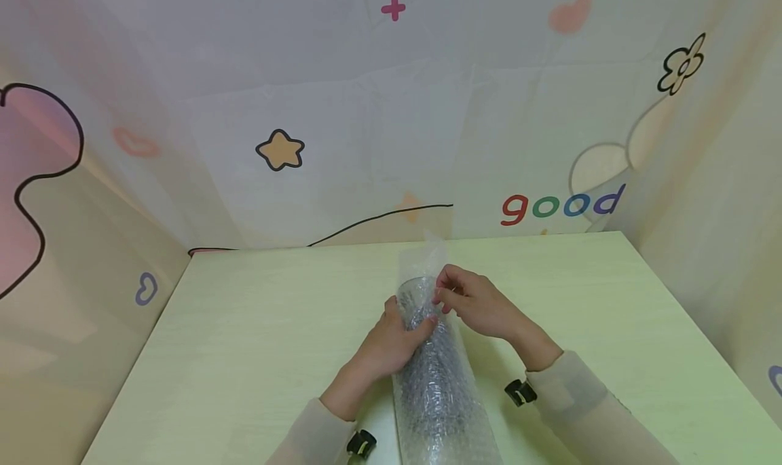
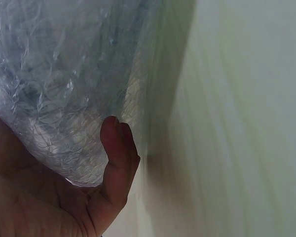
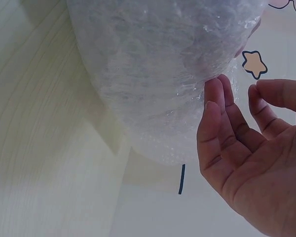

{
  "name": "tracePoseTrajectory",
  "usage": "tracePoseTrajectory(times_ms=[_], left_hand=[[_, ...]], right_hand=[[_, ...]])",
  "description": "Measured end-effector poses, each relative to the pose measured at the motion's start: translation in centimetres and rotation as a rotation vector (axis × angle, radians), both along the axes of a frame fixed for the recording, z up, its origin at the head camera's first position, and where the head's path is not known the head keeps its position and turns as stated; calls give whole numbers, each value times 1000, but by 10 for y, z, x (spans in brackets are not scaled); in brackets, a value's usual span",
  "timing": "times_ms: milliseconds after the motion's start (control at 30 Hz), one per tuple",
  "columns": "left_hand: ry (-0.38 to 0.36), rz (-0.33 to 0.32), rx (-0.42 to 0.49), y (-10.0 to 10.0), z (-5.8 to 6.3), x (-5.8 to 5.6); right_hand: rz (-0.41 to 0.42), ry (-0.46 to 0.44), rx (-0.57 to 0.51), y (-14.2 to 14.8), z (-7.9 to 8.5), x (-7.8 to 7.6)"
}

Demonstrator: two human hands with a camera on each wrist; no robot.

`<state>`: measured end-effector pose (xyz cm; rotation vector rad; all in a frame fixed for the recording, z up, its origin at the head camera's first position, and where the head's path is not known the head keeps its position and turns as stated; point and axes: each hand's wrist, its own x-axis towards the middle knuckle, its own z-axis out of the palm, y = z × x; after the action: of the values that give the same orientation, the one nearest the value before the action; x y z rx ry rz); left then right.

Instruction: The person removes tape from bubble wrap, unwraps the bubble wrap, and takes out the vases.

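A long, tapering bundle in clear bubble wrap (image 1: pixel 436 397) runs from the front edge of the head view up to the middle of the table. Something grey shows dimly through the layers; its kind is hidden. Near the far end, my left hand (image 1: pixel 391 339) grips the bundle, thumb across the top and fingers round the left side. In the left wrist view the fingers (image 2: pixel 117 158) curl up around the wrap. My right hand (image 1: pixel 479 302) is at the far end's right side, thumb and forefinger pinched together at the wrap's edge. Its other fingers (image 3: pixel 214 128) bend against the film.
A loose flap of film (image 1: pixel 430 251) sticks out past the bundle's far end. The pale wood-grain table (image 1: pixel 275 336) ends at a printed curtain (image 1: pixel 342 112) behind and at both sides. Each sleeve has a small black clip (image 1: pixel 520 392) near its cuff.
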<state>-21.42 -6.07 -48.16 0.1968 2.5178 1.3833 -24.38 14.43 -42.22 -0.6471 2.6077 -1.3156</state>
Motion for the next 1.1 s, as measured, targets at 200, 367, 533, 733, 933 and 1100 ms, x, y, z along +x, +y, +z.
tracePoseTrajectory(times_ms=[200, 367, 533, 733, 933, 1100], left_hand=[[0, 1, -8, 0, 0, 0], [-2, 0, -7, 0, -1, -1], [-1, -2, -7, 0, -2, -2], [-5, 3, -9, 1, -3, -3], [-4, 6, -9, 1, -2, -2], [-9, 7, -11, 1, -3, -2]], right_hand=[[8, 2, -1, 0, 1, 1], [8, 3, -7, 0, 1, 1], [3, 8, -7, -2, 1, 0], [5, 14, -18, -3, 2, 0], [2, 10, -30, -4, 1, -1], [-4, 5, -34, -4, 0, -1]])
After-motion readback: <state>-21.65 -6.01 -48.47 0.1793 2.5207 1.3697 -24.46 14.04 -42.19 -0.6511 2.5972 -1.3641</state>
